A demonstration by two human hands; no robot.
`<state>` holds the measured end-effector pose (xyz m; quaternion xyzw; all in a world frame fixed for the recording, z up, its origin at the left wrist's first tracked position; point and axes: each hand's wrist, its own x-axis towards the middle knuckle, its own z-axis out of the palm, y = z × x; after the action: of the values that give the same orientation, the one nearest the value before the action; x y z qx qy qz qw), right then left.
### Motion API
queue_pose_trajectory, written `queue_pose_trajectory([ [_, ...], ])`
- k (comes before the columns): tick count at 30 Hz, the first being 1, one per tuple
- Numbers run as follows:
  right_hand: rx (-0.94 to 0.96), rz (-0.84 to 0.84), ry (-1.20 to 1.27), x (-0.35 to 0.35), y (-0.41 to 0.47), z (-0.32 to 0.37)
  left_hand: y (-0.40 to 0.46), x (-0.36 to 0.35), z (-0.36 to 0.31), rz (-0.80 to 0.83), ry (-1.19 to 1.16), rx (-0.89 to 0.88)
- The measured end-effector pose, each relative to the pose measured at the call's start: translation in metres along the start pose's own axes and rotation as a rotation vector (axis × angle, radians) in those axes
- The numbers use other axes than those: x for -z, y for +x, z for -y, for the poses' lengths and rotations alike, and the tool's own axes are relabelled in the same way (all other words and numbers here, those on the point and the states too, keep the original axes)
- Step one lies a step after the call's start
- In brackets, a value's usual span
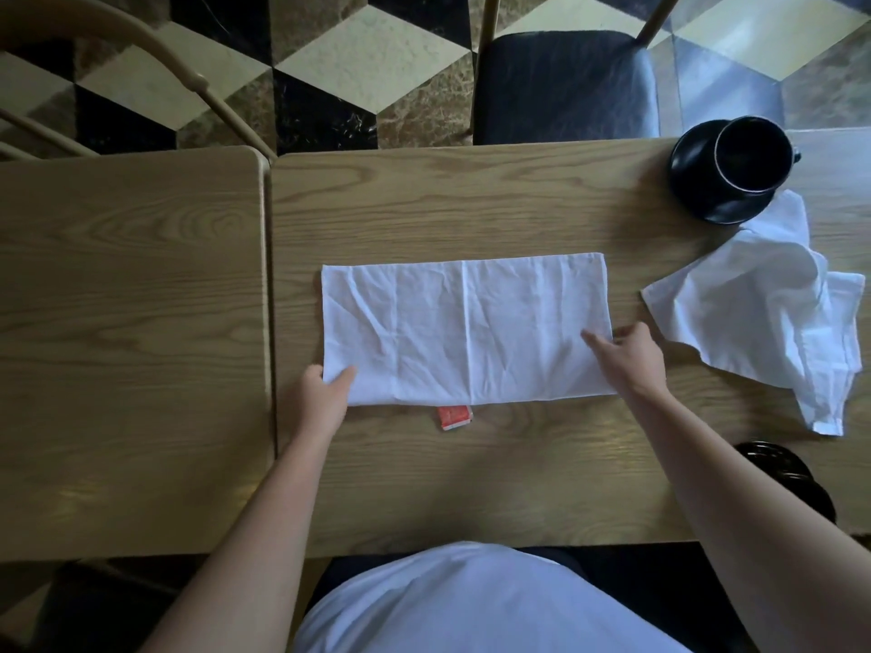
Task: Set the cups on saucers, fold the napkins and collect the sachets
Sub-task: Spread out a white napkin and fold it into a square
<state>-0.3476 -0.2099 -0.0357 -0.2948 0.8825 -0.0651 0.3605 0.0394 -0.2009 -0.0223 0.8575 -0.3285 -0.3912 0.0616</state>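
napkin in hand: white cloth napkin folded into a long rectangle (466, 329), lying flat in the middle of the light wooden table (471, 205), a centre crease running across it.
progress: judged partway; this napkin looks to have one fold made and at least one more to come.
cups: black cup on a black saucer (735, 167) at the far right corner, so that pair looks done; another dark object (782, 473) by the right forearm is too hidden to name.
left to do: crumpled white napkin (773, 318) at the right, just beside the saucer, unfolded; small red sachet (455, 417) at the folded napkin's near edge, not collected.
left hand: left hand (320, 393) pinches the near left corner of the napkin, thumb on top of the cloth.
right hand: right hand (627, 353) takes the near right edge, forefinger stretched over the cloth, other fingers curled at the edge; how firmly it grips cannot be told.
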Motion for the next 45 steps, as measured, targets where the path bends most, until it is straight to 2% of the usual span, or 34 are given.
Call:
queue_pose_trajectory([
  [4, 0.051, -0.095, -0.054, -0.004, -0.035, -0.014, -0.031, 0.002, 0.010, 0.079, -0.324, 0.015],
  [6, 0.225, -0.095, -0.048, -0.007, -0.061, -0.007, -0.042, 0.002, 0.002, 0.109, -0.455, 0.009],
  [8, 0.490, -0.055, -0.091, -0.013, -0.093, 0.006, -0.055, 0.002, -0.013, 0.142, -0.574, 0.005],
  [10, 0.666, -0.086, -0.134, -0.020, -0.128, 0.019, -0.072, 0.001, -0.032, 0.231, -0.726, 0.017],
  [11, 0.637, -0.043, -0.075, -0.023, -0.145, 0.023, -0.082, 0.000, -0.041, 0.303, -0.815, 0.046],
  [12, 0.512, 0.111, 0.043, -0.024, -0.159, 0.028, -0.094, -0.001, -0.050, 0.385, -0.886, 0.069],
  [14, 0.044, 0.675, 0.410, -0.024, -0.175, 0.038, -0.117, -0.005, -0.064, 0.514, -0.884, 0.039],
  [15, -0.146, 0.890, 0.579, -0.023, -0.179, 0.040, -0.127, -0.007, -0.069, 0.560, -0.816, -0.007],
  [16, -0.238, 0.975, 0.733, -0.021, -0.181, 0.041, -0.136, -0.008, -0.074, 0.593, -0.736, -0.058],
  [18, -0.215, 0.906, 0.898, -0.017, -0.179, 0.043, -0.144, -0.005, -0.084, 0.628, -0.612, -0.118],
  [21, -0.054, 0.697, 0.954, 0.000, -0.170, 0.063, -0.134, 0.007, -0.101, 0.666, -0.591, -0.060],
  [25, 0.194, 0.550, 0.771, 0.042, -0.153, 0.118, -0.102, 0.022, -0.145, 0.691, -0.839, 0.054],
  [29, 0.411, 0.446, 0.694, 0.092, -0.155, 0.178, -0.073, 0.054, -0.210, 0.525, -0.986, 0.047],
  [31, 0.490, 0.393, 0.713, 0.116, -0.156, 0.200, -0.068, 0.076, -0.236, 0.483, -1.063, -0.029],
  [35, 0.588, 0.314, 0.827, 0.148, -0.162, 0.216, -0.086, 0.118, -0.252, 0.473, -1.205, -0.343],
  [37, 0.604, 0.305, 0.867, 0.149, -0.162, 0.210, -0.096, 0.127, -0.236, 0.463, -1.214, -0.466],
  [39, 0.563, 0.331, 0.877, 0.139, -0.158, 0.197, -0.101, 0.121, -0.206, 0.417, -1.168, -0.489],
  [42, 0.399, 0.374, 0.837, 0.104, -0.145, 0.167, -0.101, 0.091, -0.152, 0.345, -1.064, -0.325],
  [45, 0.242, 0.398, 0.754, 0.058, -0.133, 0.129, -0.096, 0.051, -0.099, 0.273, -0.861, -0.149],
])
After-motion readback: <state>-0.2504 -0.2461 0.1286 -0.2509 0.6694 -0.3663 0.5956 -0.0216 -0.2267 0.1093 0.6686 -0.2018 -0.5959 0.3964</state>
